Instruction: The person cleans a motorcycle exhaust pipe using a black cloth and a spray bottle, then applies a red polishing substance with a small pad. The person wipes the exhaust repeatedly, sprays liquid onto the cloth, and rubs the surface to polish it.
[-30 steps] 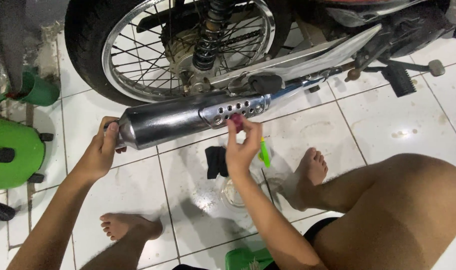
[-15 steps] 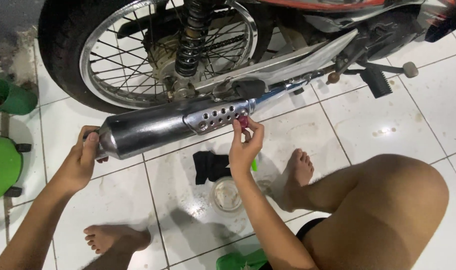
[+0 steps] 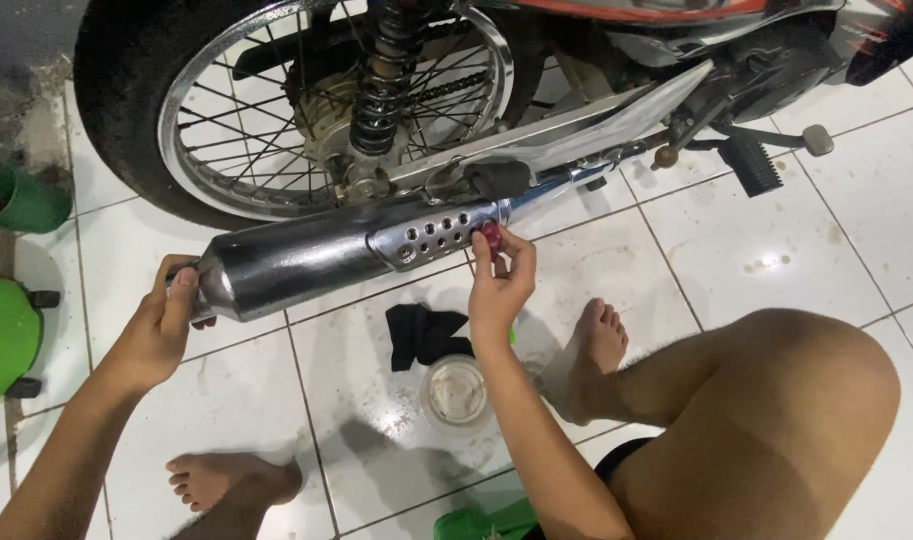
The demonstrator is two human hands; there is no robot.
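The chrome exhaust muffler (image 3: pixel 317 258) of the motorcycle is seen lying low beside the spoked rear wheel (image 3: pixel 307 100), just above the white tiled floor (image 3: pixel 777 250). Its tail end is gripped by the left hand (image 3: pixel 162 325), fingers wrapped over the rim, as it was half a second ago. A small red piece (image 3: pixel 490 236) is pinched in the fingertips of the right hand (image 3: pixel 499 285) and is held against the end of the perforated heat shield (image 3: pixel 432 235); a second ago a green tool was also held in that hand, and it is largely hidden now. The view has been shifted since then, so the wheel fills more of the top. Below the right hand, a black cloth (image 3: pixel 422 335) and a small clear cup (image 3: pixel 455 393) are set on the tiles, between two bare feet. A green container (image 3: pixel 2 340) is placed at the left edge.
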